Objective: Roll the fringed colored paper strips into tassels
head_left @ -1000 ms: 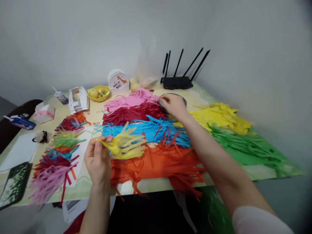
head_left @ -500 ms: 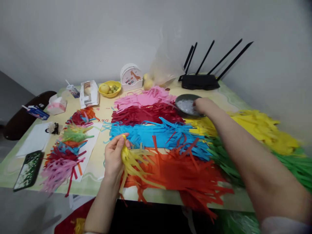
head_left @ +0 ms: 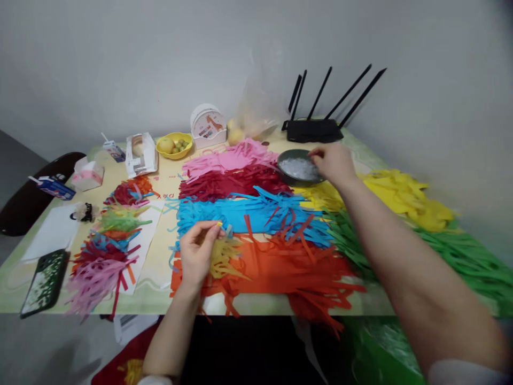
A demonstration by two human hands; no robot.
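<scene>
My left hand (head_left: 197, 252) pinches the gathered end of a yellow paper fringe (head_left: 225, 255), holding it just above the orange fringed sheet (head_left: 280, 264) near the table's front edge. My right hand (head_left: 334, 163) reaches far across the table, fingers curled at the right rim of a dark bowl (head_left: 298, 167) with white stuff in it. What its fingertips hold cannot be made out. Around the bowl lie fringed sheets in pink (head_left: 232, 158), dark red (head_left: 230, 184), blue (head_left: 248, 211), yellow (head_left: 404, 195) and green (head_left: 452, 251).
A row of finished paper tassels (head_left: 106, 246) lies at the left, beside a phone (head_left: 44, 280) and white paper (head_left: 50, 232). At the back stand a router (head_left: 315, 128), a yellow fruit bowl (head_left: 173, 145), a round box (head_left: 206, 125), a plastic bag, small cartons and tissues. A dark chair (head_left: 32, 184) sits far left.
My right hand moved from the bowl's near side to its right rim. My left hand shifted right and forward with the yellow fringe, which now rests lower over the orange sheet.
</scene>
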